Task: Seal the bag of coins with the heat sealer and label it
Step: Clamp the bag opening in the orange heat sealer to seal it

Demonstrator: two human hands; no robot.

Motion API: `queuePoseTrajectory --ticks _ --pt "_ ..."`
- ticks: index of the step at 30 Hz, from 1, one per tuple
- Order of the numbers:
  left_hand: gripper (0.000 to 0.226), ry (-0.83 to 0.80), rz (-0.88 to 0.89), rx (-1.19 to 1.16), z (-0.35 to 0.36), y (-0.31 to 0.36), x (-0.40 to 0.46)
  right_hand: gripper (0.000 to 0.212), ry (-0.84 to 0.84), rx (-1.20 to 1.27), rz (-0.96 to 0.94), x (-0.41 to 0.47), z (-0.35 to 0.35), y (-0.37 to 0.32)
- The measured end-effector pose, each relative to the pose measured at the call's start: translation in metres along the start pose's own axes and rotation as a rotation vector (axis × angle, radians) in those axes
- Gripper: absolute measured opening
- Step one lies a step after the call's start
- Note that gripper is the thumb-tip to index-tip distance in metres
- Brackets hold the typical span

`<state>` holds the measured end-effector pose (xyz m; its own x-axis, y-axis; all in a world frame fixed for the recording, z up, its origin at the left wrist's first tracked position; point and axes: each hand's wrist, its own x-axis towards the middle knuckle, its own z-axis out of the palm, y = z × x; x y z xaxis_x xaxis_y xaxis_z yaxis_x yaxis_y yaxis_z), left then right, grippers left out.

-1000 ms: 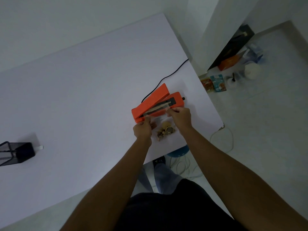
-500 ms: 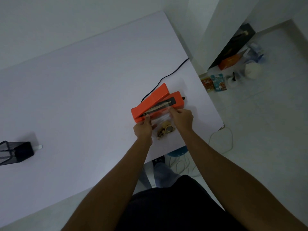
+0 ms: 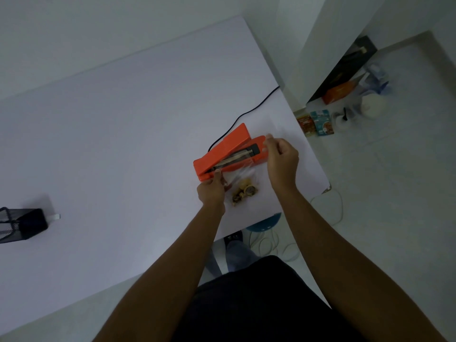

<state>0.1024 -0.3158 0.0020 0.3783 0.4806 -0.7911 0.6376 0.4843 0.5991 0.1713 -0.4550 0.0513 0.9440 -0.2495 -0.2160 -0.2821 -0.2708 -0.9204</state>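
An orange heat sealer [image 3: 228, 145] lies on the white table [image 3: 123, 144] with its lid raised. A clear plastic bag [image 3: 243, 173] lies in front of it, its mouth laid over the sealing strip, with a heap of coins [image 3: 245, 192] at its bottom. My left hand [image 3: 211, 191] pinches the bag's left edge by the sealer's hinged end. My right hand [image 3: 282, 161] hovers over the sealer's right end, fingers loosely curled, holding nothing I can see.
The sealer's black cord [image 3: 254, 108] runs to the table's far right edge. A black mesh holder [image 3: 22, 227] stands at the left. The table's right edge is close to the sealer. Boxes and packets [image 3: 318, 122] sit on the floor; a blue stool [image 3: 264, 223] is below.
My right hand has let go of the bag's right edge and moved up and right to the sealer's end. My left hand keeps its pinch on the bag.
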Motion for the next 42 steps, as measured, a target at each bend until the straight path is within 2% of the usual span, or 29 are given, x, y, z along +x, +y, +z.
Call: queuePoseTrajectory --ticks 3,6,8,11,14,16,21,25,29,34,38,42 --pt "0.02 0.013 0.004 0.004 0.001 0.0 0.001 0.039 -0.056 0.109 -0.081 -0.003 -0.004 -0.019" --pt "0.02 0.018 0.001 0.009 0.001 0.0 0.001 0.033 -0.139 0.132 -0.161 -0.007 -0.005 -0.031" --pt "0.02 0.021 0.003 0.01 0.001 0.0 0.001 0.035 -0.136 0.129 -0.166 -0.007 -0.003 -0.033" --pt "0.018 0.013 0.004 -0.002 0.002 0.001 0.001 0.035 -0.091 -0.014 -0.11 0.0 0.001 -0.014" --pt "0.019 0.011 0.002 0.02 0.001 0.001 0.001 0.03 -0.144 -0.207 0.04 0.0 0.001 0.022" --pt "0.02 0.009 0.005 0.034 0.002 0.001 0.002 0.031 -0.197 -0.25 0.114 -0.008 -0.001 0.047" --pt "0.018 0.0 0.012 0.019 0.0 0.005 -0.004 0.021 -0.33 -0.193 0.137 -0.02 -0.002 0.076" --pt "0.029 -0.115 0.059 0.021 -0.004 0.001 -0.007 0.036 -0.311 -0.039 0.257 -0.02 0.001 0.08" --pt "0.018 -0.145 0.038 0.05 -0.007 -0.005 -0.008 0.039 -0.302 -0.02 0.307 -0.018 0.003 0.082" --pt "0.018 -0.119 0.051 0.054 -0.007 -0.007 -0.005 0.037 -0.283 -0.005 0.311 -0.017 0.005 0.076" --pt "0.018 -0.119 0.079 0.042 -0.006 -0.006 -0.005 0.026 -0.289 0.039 0.285 -0.016 0.006 0.074" --pt "0.012 -0.141 0.056 0.05 -0.007 -0.006 -0.004 0.028 -0.3 0.077 0.329 -0.015 0.004 0.075"
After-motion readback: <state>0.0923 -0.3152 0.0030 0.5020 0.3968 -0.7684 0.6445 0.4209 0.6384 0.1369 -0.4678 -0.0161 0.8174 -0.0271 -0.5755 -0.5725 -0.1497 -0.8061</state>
